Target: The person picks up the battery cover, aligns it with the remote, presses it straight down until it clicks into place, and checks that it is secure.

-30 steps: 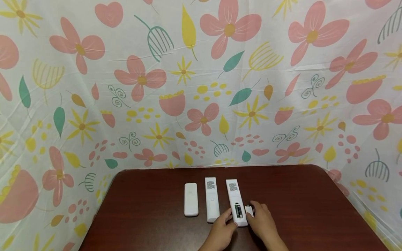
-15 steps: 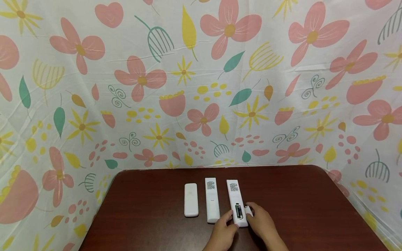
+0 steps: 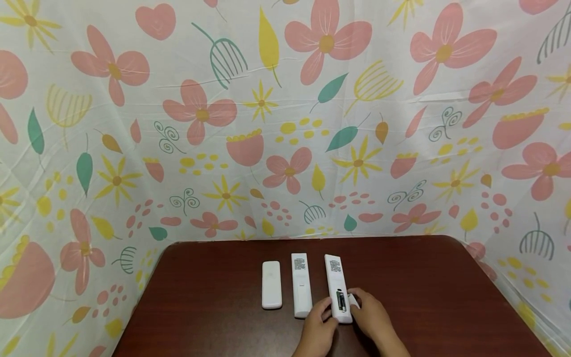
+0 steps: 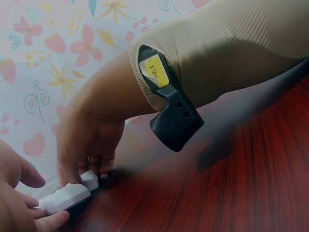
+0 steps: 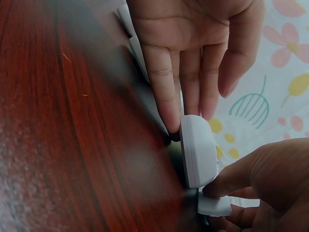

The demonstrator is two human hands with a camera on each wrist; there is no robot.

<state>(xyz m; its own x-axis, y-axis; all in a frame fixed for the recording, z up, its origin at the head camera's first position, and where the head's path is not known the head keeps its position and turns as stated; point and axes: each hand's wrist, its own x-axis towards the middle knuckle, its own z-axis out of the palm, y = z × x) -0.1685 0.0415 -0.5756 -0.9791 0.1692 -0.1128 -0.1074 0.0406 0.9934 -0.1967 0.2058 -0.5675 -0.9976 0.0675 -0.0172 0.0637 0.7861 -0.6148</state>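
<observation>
A white remote control (image 3: 335,277) lies back side up, its battery compartment (image 3: 341,301) uncovered and showing a dark battery. My left hand (image 3: 317,328) holds its lower end, thumb at the near end and a finger along the left edge. Seen from the right wrist, the left hand's (image 5: 193,53) fingers reach the end of the remote (image 5: 200,152). My right hand (image 3: 373,317) pinches a small white battery cover (image 3: 354,300) close to the remote's right edge. The left wrist view shows the cover (image 4: 90,180) beside the remote (image 4: 65,197), partly hidden by fingers.
Left of the hands, a second white remote (image 3: 301,285) lies back side up with its cover on. Farther left is a shorter, plain white remote-like object (image 3: 271,285). The dark red wooden table (image 3: 214,297) ends at a flower-patterned cloth (image 3: 285,124) behind.
The remote has shifted slightly right, its far end most, and the left hand has moved right with it. The battery cover has turned up more onto its side in the right hand.
</observation>
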